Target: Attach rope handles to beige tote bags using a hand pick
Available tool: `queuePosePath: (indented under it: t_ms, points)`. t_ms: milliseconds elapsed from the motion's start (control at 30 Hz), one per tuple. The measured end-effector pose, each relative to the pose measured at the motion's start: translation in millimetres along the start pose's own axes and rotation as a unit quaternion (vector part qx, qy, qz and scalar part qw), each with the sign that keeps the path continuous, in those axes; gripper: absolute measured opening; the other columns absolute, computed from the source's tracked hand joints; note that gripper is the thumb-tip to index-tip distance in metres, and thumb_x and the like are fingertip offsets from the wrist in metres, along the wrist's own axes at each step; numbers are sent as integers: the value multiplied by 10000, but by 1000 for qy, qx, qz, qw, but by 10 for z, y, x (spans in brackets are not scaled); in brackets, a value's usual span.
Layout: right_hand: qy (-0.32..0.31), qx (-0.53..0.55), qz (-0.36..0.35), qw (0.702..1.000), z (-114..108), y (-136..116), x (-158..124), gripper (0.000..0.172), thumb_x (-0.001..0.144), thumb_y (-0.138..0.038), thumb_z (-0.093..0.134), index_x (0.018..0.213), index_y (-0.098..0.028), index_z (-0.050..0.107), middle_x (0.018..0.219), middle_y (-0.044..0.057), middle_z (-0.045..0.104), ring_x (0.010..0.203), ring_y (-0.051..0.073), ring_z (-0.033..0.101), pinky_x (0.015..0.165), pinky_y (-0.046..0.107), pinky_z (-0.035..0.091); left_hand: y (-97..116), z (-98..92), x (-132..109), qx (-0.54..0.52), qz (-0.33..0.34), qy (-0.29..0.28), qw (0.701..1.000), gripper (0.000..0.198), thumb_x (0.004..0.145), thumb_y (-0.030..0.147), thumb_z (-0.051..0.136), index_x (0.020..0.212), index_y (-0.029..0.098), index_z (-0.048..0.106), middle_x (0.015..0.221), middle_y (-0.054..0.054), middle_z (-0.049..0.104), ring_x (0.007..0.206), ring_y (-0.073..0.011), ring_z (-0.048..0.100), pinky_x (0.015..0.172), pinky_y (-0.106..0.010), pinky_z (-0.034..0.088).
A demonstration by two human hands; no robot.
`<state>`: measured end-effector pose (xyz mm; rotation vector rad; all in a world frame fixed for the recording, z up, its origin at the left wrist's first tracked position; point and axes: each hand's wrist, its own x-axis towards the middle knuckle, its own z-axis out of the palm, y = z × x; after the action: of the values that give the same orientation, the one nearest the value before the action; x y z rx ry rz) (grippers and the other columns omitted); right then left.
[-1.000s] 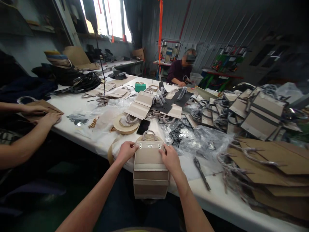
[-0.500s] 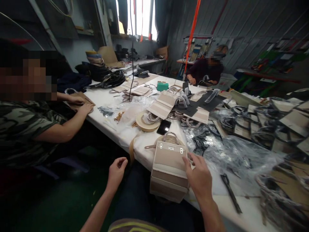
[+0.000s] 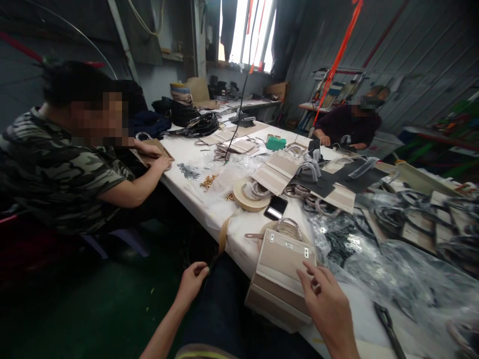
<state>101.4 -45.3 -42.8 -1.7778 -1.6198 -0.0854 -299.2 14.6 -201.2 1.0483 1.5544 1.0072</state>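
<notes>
A beige handbag (image 3: 283, 269) with a wrapped handle and metal fittings along its flap leans over the table's front edge. My right hand (image 3: 326, 296) is at its right side, thumb and fingers apart, gripping nothing that shows; whether the fingertips touch the bag I cannot tell. Over my lap, left of the bag, my left hand (image 3: 192, 282) is closed in a pinch. What it holds, if anything, is too small to make out.
Behind the handbag lie a phone (image 3: 276, 207), a tape roll (image 3: 249, 195) and gold hardware (image 3: 208, 182). Plastic wrap (image 3: 389, 254) and black pliers-like tool (image 3: 387, 326) lie to the right. One co-worker (image 3: 75, 164) sits left, another (image 3: 348, 122) across the table (image 3: 194, 202).
The view has swung left, so the table and handbag appear farther right and lower. My right hand's fingers have come a little away from the bag's edge; my left stays pinched.
</notes>
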Motion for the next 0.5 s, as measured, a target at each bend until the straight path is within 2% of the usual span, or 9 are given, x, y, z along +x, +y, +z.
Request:
queuePosePath:
  t_ms: [100, 267, 400, 500]
  points:
    - [0, 10, -5, 1000, 0, -26, -8, 611, 1130, -722, 558, 1248, -185, 824, 1146, 130, 785, 707, 190, 701, 751, 356, 598, 19, 2, 124, -1, 17, -2, 1000, 680, 744, 714, 866, 1130, 156, 839, 1218, -207, 845, 1181, -411, 801, 1070, -538, 639]
    - [-4, 39, -51, 998, 41, -195, -5, 562, 1125, -678, 615, 1231, -173, 837, 1112, 134, 799, 662, 179, 671, 700, 339, 590, 237, 132, 434, -17, 62, -41, 997, 784, 810, 704, 861, 1349, 138, 799, 1470, -238, 754, 1384, -423, 715, 1194, -550, 574]
    - [-14, 67, -95, 993, 70, -372, -10, 455, 1120, -584, 679, 1222, -177, 855, 1085, 126, 818, 661, 181, 686, 666, 324, 581, 321, 218, 614, -9, 52, -141, 989, 851, 862, 755, 824, 1438, 129, 780, 1555, -231, 713, 1472, -439, 654, 1285, -541, 476]
    - [-44, 89, -118, 988, 111, -525, -48, 406, 1120, -545, 694, 1223, -192, 866, 1084, 121, 827, 735, 206, 744, 740, 329, 614, 321, 229, 682, 15, 64, -224, 972, 802, 851, 760, 826, 1342, 126, 831, 1428, -196, 794, 1352, -432, 721, 1210, -504, 517]
